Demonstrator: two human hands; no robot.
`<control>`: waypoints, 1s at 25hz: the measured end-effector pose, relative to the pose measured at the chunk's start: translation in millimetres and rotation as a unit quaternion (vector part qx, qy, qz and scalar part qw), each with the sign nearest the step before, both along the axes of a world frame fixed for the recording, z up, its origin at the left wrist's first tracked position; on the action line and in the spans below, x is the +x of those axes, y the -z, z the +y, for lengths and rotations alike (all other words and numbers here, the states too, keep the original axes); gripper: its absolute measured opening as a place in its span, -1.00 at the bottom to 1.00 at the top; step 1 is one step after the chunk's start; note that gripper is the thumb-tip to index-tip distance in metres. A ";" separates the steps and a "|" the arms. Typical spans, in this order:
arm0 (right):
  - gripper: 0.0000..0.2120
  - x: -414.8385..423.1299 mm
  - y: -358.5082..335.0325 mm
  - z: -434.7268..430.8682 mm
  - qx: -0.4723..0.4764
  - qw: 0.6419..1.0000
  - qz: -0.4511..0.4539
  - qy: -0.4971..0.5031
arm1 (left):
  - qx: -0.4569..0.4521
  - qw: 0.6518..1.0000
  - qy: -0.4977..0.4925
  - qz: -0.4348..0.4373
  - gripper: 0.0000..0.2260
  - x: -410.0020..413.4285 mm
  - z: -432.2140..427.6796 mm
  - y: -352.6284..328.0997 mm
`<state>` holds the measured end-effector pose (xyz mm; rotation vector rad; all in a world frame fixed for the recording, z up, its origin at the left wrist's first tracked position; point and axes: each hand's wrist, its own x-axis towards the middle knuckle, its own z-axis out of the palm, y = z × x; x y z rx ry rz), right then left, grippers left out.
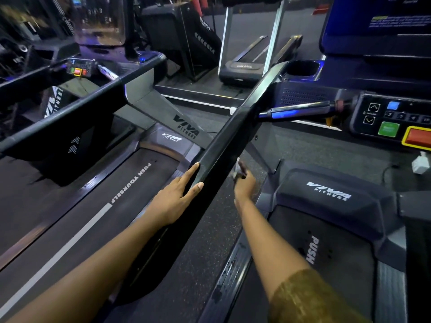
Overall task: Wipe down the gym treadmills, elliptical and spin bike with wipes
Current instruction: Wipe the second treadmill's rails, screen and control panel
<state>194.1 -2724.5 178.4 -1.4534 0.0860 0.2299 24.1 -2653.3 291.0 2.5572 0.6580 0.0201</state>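
Dim gym, Viva Fitness treadmills packed side by side, blue glow off the screens. On the left is the neighbouring machine's belt (98, 206) with its white stripe. Next over, the left hand (177, 199) lies flat against the near side of the black handrail (228, 136), fingers straight, gripping nothing. That rail runs diagonally, from close to the person up and right toward the console (391, 122). Just across it, the right hand (243, 183) has a crumpled white wipe (238, 167) pinched in its fingers, right beside the rail's far face. I'd guess the right hand does the wiping, sliding along the rail's length.
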 end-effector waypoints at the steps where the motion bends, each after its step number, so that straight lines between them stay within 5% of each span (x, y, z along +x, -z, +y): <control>1: -0.66 0.6 5.8 7.5 -0.002 1.000 -0.002 0.021 | 0.000 1.000 -0.001 0.001 -0.51 0.1 0.7 0.6; 3: -0.67 -9.5 12.3 13.7 0.005 0.998 0.040 0.042 | -0.001 1.000 -0.002 0.001 -0.51 0.7 0.6 1.0; 8: -0.63 -71.8 23.8 12.6 0.031 0.998 -0.059 0.014 | 0.000 1.000 -0.006 -0.004 -0.50 3.2 1.7 2.6; 18: -0.66 -188.9 2.4 -32.0 -0.008 1.000 0.005 -0.013 | -0.031 0.998 0.063 0.009 -0.43 -26.5 3.3 -2.8; 21: -0.66 -175.0 -24.9 -45.5 0.027 0.999 -0.020 0.022 | -0.021 0.996 0.082 0.008 -0.42 -58.9 7.4 -0.6; 25: -0.59 -113.3 -62.9 -26.9 -0.055 0.992 -0.115 0.004 | -0.036 0.996 0.085 0.004 -0.42 -94.4 10.8 5.9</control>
